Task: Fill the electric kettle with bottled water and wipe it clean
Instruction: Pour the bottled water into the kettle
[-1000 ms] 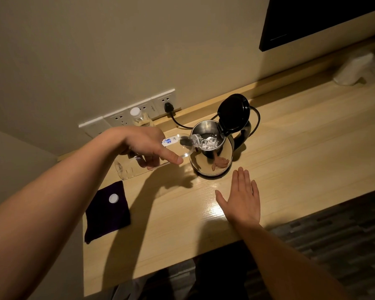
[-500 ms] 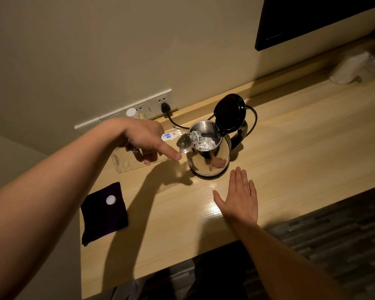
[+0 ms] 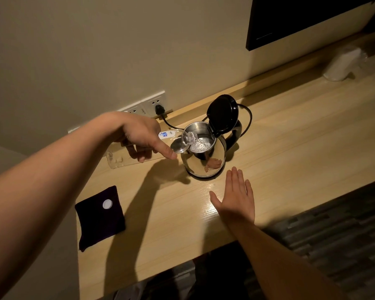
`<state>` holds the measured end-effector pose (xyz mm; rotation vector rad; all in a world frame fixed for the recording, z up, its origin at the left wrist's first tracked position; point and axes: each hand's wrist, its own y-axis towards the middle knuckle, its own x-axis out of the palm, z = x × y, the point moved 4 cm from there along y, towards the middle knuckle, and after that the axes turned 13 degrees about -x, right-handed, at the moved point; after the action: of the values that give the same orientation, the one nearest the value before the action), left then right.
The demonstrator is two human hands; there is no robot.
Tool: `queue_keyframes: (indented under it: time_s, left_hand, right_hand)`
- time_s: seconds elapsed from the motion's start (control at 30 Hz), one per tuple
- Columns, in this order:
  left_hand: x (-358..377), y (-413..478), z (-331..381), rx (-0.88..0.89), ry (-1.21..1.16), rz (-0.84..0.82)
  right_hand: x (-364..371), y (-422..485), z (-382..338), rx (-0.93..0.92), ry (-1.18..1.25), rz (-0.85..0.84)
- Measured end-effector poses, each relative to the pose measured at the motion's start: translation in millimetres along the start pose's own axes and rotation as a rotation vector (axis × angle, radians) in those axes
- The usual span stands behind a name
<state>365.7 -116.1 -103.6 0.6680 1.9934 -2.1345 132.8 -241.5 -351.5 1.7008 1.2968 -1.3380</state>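
Observation:
A steel electric kettle [image 3: 204, 163] stands on the wooden counter with its black lid [image 3: 223, 112] flipped up. My left hand [image 3: 142, 137] grips a clear water bottle [image 3: 178, 141], tipped almost level, with its neck over the kettle's mouth. Water runs into the kettle. My right hand [image 3: 236, 198] lies flat and open on the counter just in front of the kettle, apart from it. A dark cloth [image 3: 100, 219] lies at the counter's left, and the white bottle cap [image 3: 107, 204] rests on it.
The kettle's black cord [image 3: 248, 118] runs behind it to a plug [image 3: 159, 109] in the wall sockets. A white wrapped item [image 3: 342, 63] sits far right on the counter [image 3: 290, 159]. A dark screen [image 3: 301, 18] hangs on the wall above.
The view shifted slightly. My left hand keeps the bottle tipped over the kettle, and its tilt has grown a little. My right hand has stayed flat on the counter.

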Motion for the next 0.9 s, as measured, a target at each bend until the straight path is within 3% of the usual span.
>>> queue_keyframes:
  time_s: [0.43, 0.9]
  left_hand:
    - [-11, -4, 15, -0.048, 0.096, 0.037]
    - [-17, -11, 36, -0.104, 0.268, 0.074]
  right_hand:
    - [4, 2, 1, -0.014, -0.028, 0.041]
    - [12, -6, 2, -0.070, -0.095, 0.339]
